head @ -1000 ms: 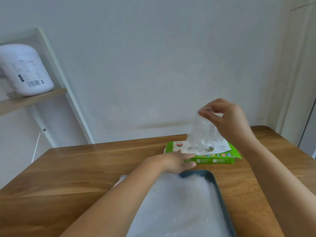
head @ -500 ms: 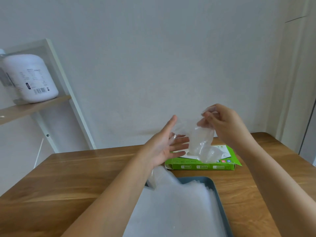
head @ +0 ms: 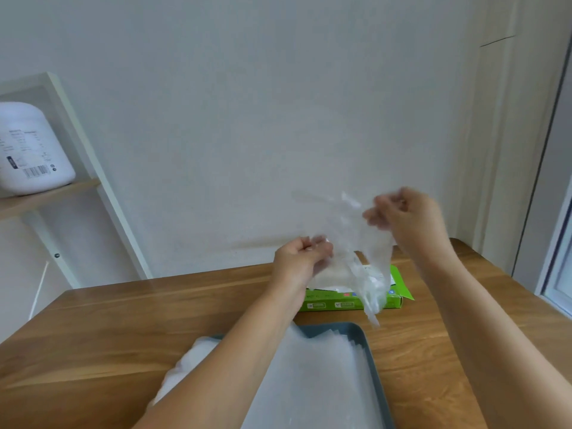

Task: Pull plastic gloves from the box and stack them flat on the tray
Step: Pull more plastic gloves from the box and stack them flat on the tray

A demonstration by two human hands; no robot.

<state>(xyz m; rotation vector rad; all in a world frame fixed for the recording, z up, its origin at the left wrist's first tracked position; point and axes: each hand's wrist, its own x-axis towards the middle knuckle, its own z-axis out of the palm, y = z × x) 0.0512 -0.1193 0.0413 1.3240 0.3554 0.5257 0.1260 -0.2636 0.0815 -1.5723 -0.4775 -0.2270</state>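
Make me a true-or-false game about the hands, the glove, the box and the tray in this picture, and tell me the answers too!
1. The left hand and the right hand both hold a clear glove in the air above the box. True.
2. The box is red. False: it is green.
3. The tray lies on the wooden table, nearer the person than the box. True.
4. The tray has nothing in it. False: a stack of gloves lies in it.
5. A white jug stands on the shelf at the left. True.
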